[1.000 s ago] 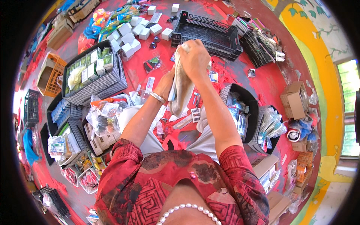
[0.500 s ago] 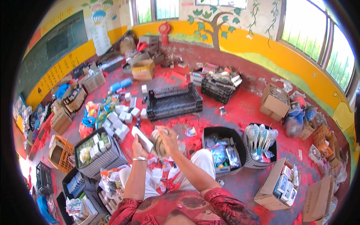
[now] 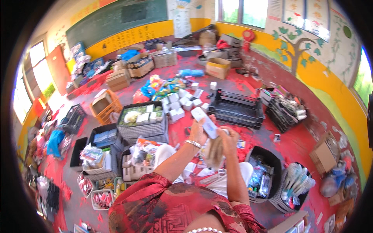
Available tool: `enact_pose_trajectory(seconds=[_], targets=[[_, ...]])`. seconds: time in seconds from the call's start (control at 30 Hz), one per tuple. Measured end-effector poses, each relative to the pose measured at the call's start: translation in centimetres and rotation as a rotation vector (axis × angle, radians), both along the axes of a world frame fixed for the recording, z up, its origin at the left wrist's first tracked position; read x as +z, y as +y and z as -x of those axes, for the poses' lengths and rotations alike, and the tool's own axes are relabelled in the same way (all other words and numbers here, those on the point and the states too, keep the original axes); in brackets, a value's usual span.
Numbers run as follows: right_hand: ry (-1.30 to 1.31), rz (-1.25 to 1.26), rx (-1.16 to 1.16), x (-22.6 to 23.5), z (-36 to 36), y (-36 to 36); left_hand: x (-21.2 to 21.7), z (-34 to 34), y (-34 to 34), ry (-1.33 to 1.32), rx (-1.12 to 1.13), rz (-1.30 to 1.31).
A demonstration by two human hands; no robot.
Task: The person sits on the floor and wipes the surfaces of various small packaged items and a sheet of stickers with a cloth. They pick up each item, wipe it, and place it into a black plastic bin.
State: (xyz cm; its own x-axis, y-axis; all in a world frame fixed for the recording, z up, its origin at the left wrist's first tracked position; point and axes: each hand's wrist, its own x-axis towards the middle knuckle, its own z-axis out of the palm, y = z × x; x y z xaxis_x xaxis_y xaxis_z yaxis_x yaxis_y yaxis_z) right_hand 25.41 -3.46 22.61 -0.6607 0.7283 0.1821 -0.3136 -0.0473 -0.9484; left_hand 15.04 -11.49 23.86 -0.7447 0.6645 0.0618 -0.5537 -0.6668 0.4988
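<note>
My left hand point(image 3: 198, 134), with a silver bangle at its wrist, is closed around a slim white box point(image 3: 203, 120) held up and tilted in front of me. Close beside it, my right hand point(image 3: 230, 140) grips a tan, rounded thing point(image 3: 214, 152) that looks like a roll of tape; it is smeared by motion. The fingertips of my right hand are at the lower end of the white box, though whether they touch it I cannot tell. Several small white boxes point(image 3: 176, 113) lie in a heap on the floor beyond my left hand.
A black plastic crate point(image 3: 237, 112) stands ahead. At my left is a grey patterned bin point(image 3: 144, 130) of packages; at my right are a dark bin point(image 3: 268, 155) of packets and another bin point(image 3: 285, 204) with wrapped white utensils. Cardboard boxes point(image 3: 218, 69) and red scraps lie about the floor.
The view has swung to the left. The white box and the tan roll are closer together, with my right hand's fingers now at the box's lower end.
</note>
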Motion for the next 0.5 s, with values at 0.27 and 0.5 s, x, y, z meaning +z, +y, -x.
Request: enact_pose_trajectory(seconds=[0.27,0.5], targets=[[0.046,0.028,-0.005,2.1,2.2,-0.1,1.1,1.8,-2.3,-0.188,-0.107,-0.117],[0.106,-0.19,-0.454,3.6,0.3,0.3,-1.7,2.7,-0.2,-0.303,-0.067,0.101]])
